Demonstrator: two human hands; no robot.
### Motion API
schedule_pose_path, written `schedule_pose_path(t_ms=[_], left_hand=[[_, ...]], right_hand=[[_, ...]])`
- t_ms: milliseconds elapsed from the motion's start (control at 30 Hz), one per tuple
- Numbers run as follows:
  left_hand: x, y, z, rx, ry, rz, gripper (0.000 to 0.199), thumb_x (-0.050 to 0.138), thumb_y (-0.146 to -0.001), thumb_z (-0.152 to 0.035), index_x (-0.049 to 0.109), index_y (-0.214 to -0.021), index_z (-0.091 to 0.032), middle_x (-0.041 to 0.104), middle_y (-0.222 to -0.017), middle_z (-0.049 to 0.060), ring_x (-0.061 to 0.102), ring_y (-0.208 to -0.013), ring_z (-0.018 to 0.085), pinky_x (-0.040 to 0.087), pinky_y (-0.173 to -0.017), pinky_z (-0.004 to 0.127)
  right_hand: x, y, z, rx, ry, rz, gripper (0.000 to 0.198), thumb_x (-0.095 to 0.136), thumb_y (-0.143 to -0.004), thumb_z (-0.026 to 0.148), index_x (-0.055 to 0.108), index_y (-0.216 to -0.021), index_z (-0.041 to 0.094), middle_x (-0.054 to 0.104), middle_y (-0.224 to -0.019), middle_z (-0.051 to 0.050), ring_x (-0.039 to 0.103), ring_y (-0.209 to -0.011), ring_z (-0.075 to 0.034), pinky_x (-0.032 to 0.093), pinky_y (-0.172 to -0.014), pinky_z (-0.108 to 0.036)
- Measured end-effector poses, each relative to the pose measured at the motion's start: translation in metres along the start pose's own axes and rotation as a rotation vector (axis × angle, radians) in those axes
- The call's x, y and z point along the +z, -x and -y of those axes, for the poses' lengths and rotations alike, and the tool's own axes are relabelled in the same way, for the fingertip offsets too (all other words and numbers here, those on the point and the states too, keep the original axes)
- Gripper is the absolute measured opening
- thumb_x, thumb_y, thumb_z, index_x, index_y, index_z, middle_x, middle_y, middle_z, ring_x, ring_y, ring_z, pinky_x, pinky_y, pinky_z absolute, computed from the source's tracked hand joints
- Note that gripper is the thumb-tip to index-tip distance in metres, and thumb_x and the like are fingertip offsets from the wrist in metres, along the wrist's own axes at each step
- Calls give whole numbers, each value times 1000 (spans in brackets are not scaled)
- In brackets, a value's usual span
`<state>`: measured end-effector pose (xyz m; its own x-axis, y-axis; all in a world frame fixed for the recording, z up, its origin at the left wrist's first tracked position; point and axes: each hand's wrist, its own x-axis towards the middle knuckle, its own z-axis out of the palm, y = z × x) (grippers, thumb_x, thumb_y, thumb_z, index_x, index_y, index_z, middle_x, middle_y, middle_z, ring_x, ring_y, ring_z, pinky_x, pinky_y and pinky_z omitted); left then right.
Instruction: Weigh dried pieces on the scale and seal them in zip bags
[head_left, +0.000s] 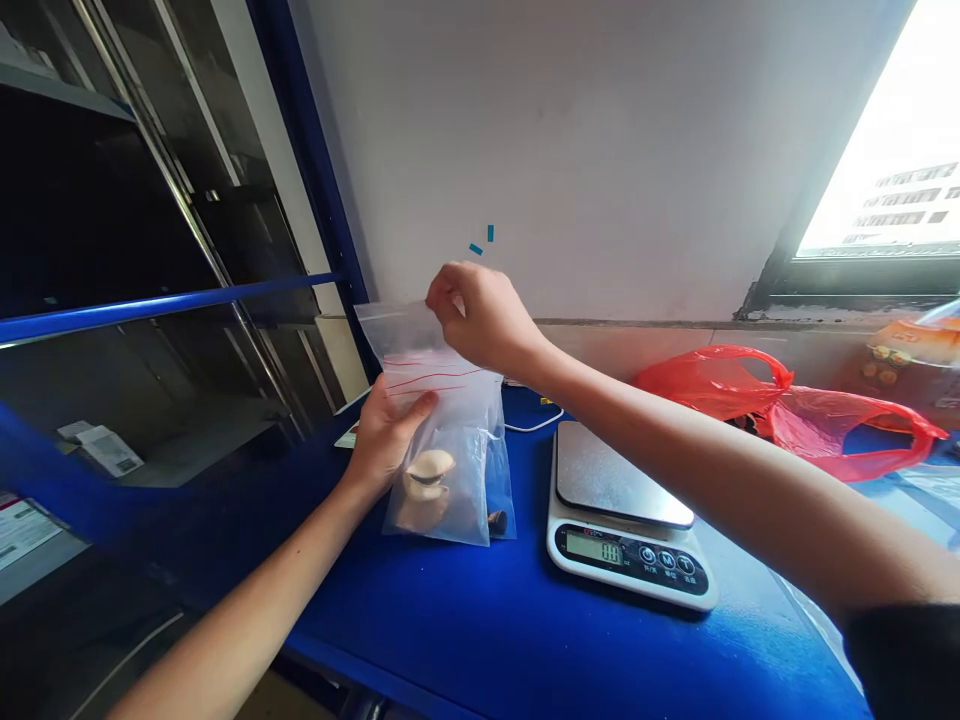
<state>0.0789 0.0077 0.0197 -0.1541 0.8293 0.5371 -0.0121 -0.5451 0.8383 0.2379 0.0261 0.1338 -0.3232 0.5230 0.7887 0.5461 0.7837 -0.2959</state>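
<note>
A clear zip-lock bag (457, 510) with red lines near its top hangs over the blue table, holding pale, rounded pieces (429, 475) that look like fortune cookies or shells. My left hand (390, 430) grips its left side, thumb across the front. At the bag's upper edge, my right hand (484, 315) is closed with fingers pinched on the plastic. Behind its lower right corner shows a small dark brown piece (496, 522), partly hidden by plastic. To the right is a white digital kitchen scale (630, 530) with a bare metal plate and a display reading 0.0.
Red plastic bags (712, 385) lie at the back right, with an orange package (919, 345) beyond them. A white cable (536, 428) runs behind the scale. Blue metal rails (172, 300) and shelving stand at left. A wall closes off the back of the blue table (465, 620).
</note>
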Motion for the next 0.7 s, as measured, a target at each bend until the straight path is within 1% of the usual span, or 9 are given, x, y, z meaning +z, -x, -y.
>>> schedule_pose_path(t_ms=[133,233,300,367,433,500,600,667,700], left_hand=[[0,-1,3,-13,-13,19,51,86,-66,-40,67,-108,-20,73,-111,7,67,-108,28,51,-98,39],[-2,-2,4,-38,-28,27,47,87,-63,-42,71,-100,-18,76,-102,8,70,-99,30,54,-91,41],[-2,-2,2,-46,-33,37,44,88,-61,-41,73,-94,-18,77,-97,8,70,-96,31,55,-89,43],[-3,0,-3,-36,-27,47,42,88,-59,-42,74,-91,-18,77,-95,8,70,-97,32,55,-89,44],[-4,2,-8,-26,-19,58,40,87,-60,-43,74,-89,-18,77,-92,8,70,-97,33,55,-88,45],[-4,4,-11,-15,-16,56,37,86,-62,-44,74,-86,-19,77,-89,7,70,-95,32,56,-86,45],[-5,4,-10,11,-24,20,33,85,-64,-44,74,-85,-20,77,-90,7,70,-95,31,56,-86,44],[-7,2,-7,29,-34,-17,34,84,-66,-44,73,-88,-21,77,-93,6,70,-94,29,55,-87,44],[-7,1,-5,38,-41,-34,34,83,-66,-44,73,-90,-21,77,-94,6,70,-93,28,55,-88,43]], right_hand=[[-23,-29,-10,114,-43,-145,13,50,-83,10,61,-83,19,67,-94,-6,61,-90,-23,48,-88,-41],[-45,-55,-36,216,-71,-372,13,47,-84,13,58,-83,19,63,-95,-6,62,-99,-27,46,-91,-48],[-54,-65,-57,247,-87,-511,12,46,-86,15,56,-83,20,61,-92,-5,62,-101,-29,46,-91,-52],[-53,-66,-75,246,-118,-550,11,47,-85,15,55,-81,20,61,-89,-4,61,-102,-28,45,-92,-53],[-46,-56,-85,222,-190,-503,9,49,-85,17,56,-79,19,61,-87,-3,61,-102,-26,47,-92,-50],[-33,-38,-84,210,-324,-396,9,51,-86,22,57,-79,19,62,-88,-3,63,-94,-22,52,-85,-44],[-13,-8,-69,246,-585,-62,9,56,-84,25,59,-79,19,62,-82,-3,62,-70,-16,55,-66,-35],[-2,9,-56,238,-673,118,9,59,-83,25,60,-77,18,60,-75,-1,59,-65,-14,54,-64,-33],[2,17,-51,243,-694,162,10,61,-84,27,61,-78,18,60,-73,0,58,-65,-14,53,-65,-32]])
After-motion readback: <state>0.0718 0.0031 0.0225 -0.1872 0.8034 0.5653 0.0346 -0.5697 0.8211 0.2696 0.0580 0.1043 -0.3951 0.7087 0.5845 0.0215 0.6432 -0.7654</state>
